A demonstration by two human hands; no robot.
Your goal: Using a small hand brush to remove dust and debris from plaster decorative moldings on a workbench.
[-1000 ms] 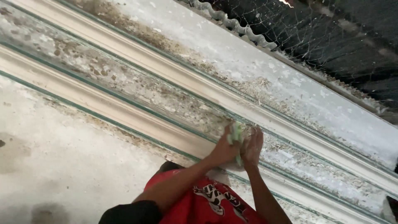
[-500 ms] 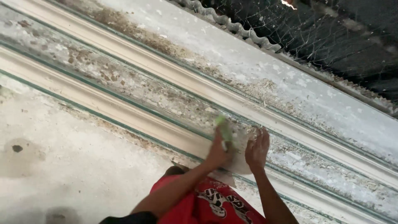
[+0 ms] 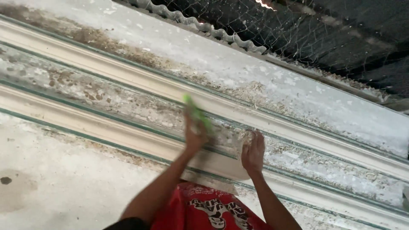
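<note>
My left hand [image 3: 194, 135] is closed on a small bright green pad or scraper [image 3: 197, 111], blurred by motion, and presses it against the stained band of a white wall moulding [image 3: 106, 96]. My right hand [image 3: 253, 151] lies flat with fingers together on the same moulding, a short way to the right, and holds nothing. Both forearms reach up from the bottom of the view.
The moulding has thin green lines and brown, flaking stains. A rough plaster wall [image 3: 51, 183] lies at lower left. A corrugated roof edge [image 3: 200, 25] and wire mesh [image 3: 306, 38] fill the upper right. Red printed cloth [image 3: 204, 208] sits at the bottom.
The hands were together on the green thing; my left hand has since slid it left and upward along the moulding while my right hand stayed flat in place.
</note>
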